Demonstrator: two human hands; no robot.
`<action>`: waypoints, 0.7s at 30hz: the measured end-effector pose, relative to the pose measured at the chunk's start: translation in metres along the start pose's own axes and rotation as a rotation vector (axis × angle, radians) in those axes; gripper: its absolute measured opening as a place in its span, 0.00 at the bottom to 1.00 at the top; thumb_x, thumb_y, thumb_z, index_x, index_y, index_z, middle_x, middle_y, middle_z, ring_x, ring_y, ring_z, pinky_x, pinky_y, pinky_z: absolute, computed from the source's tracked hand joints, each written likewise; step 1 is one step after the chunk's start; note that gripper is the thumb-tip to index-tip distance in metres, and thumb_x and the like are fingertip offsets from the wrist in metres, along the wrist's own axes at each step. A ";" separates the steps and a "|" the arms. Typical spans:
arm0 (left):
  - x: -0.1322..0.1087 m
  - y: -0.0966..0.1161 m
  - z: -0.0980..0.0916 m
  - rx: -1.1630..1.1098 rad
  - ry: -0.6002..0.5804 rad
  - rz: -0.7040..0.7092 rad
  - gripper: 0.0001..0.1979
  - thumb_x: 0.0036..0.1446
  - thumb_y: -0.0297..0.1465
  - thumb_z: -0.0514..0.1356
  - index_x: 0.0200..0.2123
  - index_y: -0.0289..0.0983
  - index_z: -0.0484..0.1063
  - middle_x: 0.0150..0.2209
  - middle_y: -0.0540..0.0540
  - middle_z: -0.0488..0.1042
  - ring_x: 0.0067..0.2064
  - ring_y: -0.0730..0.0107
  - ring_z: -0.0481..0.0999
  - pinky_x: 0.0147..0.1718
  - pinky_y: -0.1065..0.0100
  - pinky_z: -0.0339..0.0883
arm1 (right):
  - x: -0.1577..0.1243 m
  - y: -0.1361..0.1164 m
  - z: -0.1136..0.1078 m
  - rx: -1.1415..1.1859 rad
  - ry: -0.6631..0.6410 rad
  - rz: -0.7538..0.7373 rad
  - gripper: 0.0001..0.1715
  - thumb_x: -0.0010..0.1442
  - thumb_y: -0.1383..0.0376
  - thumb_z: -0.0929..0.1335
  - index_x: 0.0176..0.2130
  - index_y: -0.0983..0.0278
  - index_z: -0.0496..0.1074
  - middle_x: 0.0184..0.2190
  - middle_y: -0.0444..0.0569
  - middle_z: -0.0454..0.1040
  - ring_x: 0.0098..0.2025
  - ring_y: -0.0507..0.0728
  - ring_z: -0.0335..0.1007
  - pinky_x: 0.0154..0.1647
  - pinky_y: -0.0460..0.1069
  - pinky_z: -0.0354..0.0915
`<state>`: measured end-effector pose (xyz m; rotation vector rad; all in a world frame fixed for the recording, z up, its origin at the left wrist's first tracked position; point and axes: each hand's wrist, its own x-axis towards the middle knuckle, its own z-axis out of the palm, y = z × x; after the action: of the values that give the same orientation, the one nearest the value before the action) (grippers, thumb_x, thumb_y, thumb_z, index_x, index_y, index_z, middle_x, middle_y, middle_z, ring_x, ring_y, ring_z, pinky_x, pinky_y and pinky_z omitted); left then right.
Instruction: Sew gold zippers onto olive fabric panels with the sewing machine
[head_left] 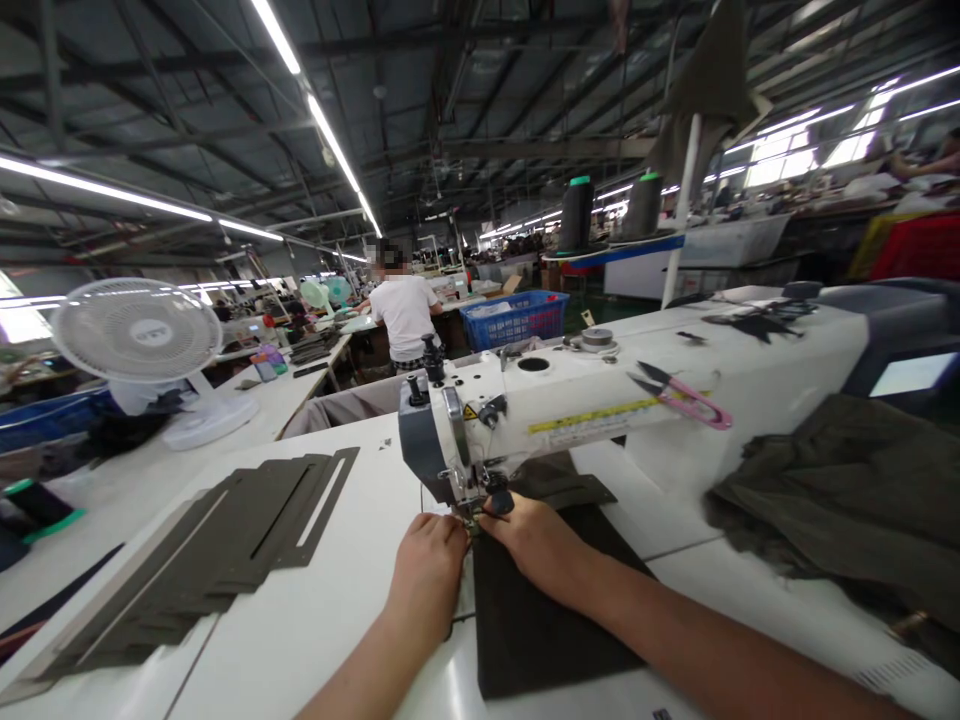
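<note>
- Left hand [431, 560] curled below the head of the sewing machine [555, 405] — grip hidden.
- Right hand [531, 540] angled across dark cloth [540, 640], fingers bunched near its far edge — pinch unclear.
- Bare bench [304, 605] separated left hand from stacked panels [225, 545].

You have two hands [429, 565] in view | one sewing machine [570, 385] before you | one pair of pink-handled snips [697, 408] | two thread cones [576, 217] on the blue stand [615, 250] | one large white fan [142, 330] at your left | one white-shirted person [405, 315] ahead

The sewing machine [517, 385] sits on the surface [360, 490], with cloth strips [247, 510] left and a cloth heap [847, 480] right.
</note>
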<state>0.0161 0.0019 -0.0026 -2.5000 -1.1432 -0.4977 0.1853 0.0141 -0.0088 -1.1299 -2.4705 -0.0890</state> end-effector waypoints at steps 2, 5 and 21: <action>0.001 0.000 -0.001 0.021 -0.029 0.019 0.06 0.55 0.20 0.55 0.28 0.34 0.70 0.29 0.44 0.72 0.31 0.63 0.71 0.34 0.62 0.68 | 0.000 0.001 0.002 -0.027 -0.015 -0.021 0.13 0.62 0.72 0.59 0.38 0.67 0.72 0.36 0.51 0.73 0.38 0.56 0.66 0.38 0.48 0.62; 0.003 -0.001 -0.002 0.041 -0.082 0.031 0.06 0.54 0.20 0.54 0.29 0.33 0.70 0.29 0.44 0.72 0.32 0.62 0.71 0.35 0.62 0.67 | 0.000 0.000 0.002 -0.019 -0.039 -0.029 0.13 0.61 0.72 0.59 0.38 0.67 0.71 0.37 0.52 0.72 0.39 0.56 0.66 0.39 0.49 0.62; -0.015 0.004 -0.044 -0.172 -0.083 -0.052 0.08 0.57 0.23 0.54 0.34 0.38 0.72 0.36 0.46 0.73 0.38 0.64 0.71 0.40 0.61 0.65 | -0.072 -0.019 -0.040 -0.092 -0.070 0.365 0.21 0.50 0.75 0.62 0.46 0.71 0.70 0.38 0.61 0.70 0.42 0.66 0.65 0.42 0.57 0.59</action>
<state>0.0030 -0.0300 0.0289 -2.6657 -1.2471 -0.5320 0.2270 -0.0581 0.0010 -1.6283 -2.2952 -0.0570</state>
